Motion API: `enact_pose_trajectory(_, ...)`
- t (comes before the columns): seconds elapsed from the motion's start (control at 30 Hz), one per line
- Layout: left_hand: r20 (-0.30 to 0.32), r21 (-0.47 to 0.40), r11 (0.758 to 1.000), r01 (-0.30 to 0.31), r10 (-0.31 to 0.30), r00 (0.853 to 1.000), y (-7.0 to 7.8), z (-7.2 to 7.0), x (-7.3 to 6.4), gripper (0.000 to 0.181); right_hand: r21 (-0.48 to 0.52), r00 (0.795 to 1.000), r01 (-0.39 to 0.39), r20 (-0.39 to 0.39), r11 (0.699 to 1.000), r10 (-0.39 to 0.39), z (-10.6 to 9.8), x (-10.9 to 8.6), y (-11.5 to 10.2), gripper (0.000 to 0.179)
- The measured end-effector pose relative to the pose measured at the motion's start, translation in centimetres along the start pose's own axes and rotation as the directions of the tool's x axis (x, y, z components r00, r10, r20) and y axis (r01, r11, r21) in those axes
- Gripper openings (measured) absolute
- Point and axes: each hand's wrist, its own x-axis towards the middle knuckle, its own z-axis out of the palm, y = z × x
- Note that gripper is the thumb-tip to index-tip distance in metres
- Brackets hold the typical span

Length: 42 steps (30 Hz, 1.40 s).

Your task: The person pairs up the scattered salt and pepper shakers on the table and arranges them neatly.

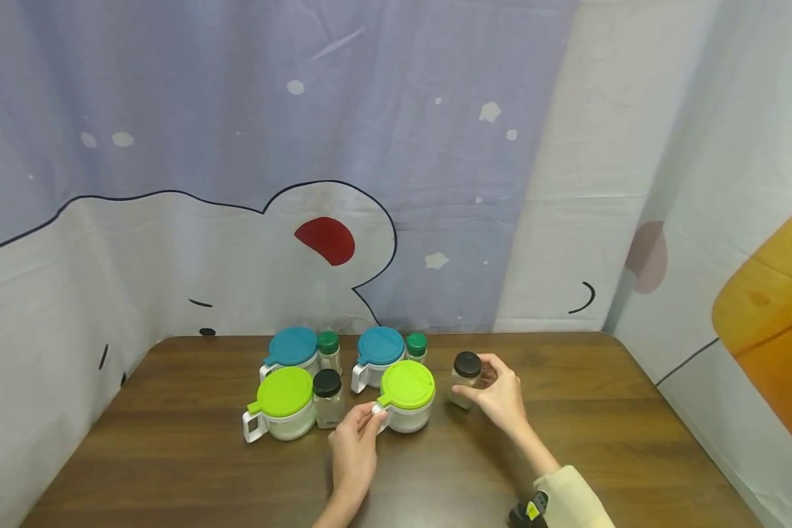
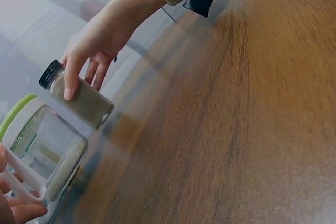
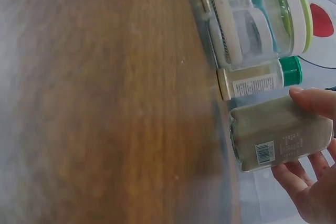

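My left hand (image 1: 355, 449) holds the handle of the right-hand clear seasoning pot with a lime-green lid (image 1: 407, 384); in the left wrist view its fingers (image 2: 26, 211) curl at the white handle (image 2: 25, 178). Just right of that pot, my right hand (image 1: 504, 396) grips a square glass spice jar (image 1: 460, 391) with a black cap, thumb on one side and fingers on the other. Pale powder fills the jar, and a barcode label shows on it in the right wrist view. Whether its base touches the table I cannot tell.
Behind stand two blue-lidded pots (image 1: 293, 346) and two green-capped spice jars (image 1: 328, 352). Another lime-lidded pot (image 1: 284, 400) and a black-capped jar (image 1: 328, 400) stand left of my left hand. A printed curtain (image 1: 435, 183) hangs behind the wooden table (image 1: 587, 425).
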Motion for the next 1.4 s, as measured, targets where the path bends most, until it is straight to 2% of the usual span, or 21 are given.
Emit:
enact_pose_trajectory(0.37, -0.027, 0.006, 1.000, 0.006, -0.006, 1.000, -0.3, -0.3, -0.1, 0.013, 0.034, 0.999, -0.007, 0.040, 0.999, 0.006, 0.8, -0.1, -0.5, 0.052)
enact_pose_trajectory(0.63, -0.042, 0.030, 0.999, 0.016, -0.015, 0.999, -0.6, -0.5, 0.1, 0.015, 0.039, 0.997, -0.027, 0.075, 0.999, 0.024, 0.4, -1.1, -4.5, 0.048)
enact_pose_trajectory(0.87, -0.041, 0.045, 0.998, 0.045, -0.043, 0.998, -0.7, -0.6, 0.0, 0.015, 0.042, 0.996, -0.018, 0.092, 0.999, 0.014, 0.5, -1.4, -4.6, 0.048)
enact_pose_trajectory(1.17, -0.051, 0.072, 0.996, 0.045, -0.041, 0.998, -0.8, -0.9, 0.0, 0.016, 0.055, 0.994, -0.002, 0.105, 0.998, -0.004, 1.1, -1.6, -4.8, 0.047)
enact_pose_trajectory(1.4, -0.054, 0.086, 0.995, 0.054, -0.050, 0.997, -0.9, -1.0, 0.2, 0.014, 0.072, 0.995, -0.011, 0.098, 0.997, 0.004, 2.3, -1.0, -2.0, 0.050)
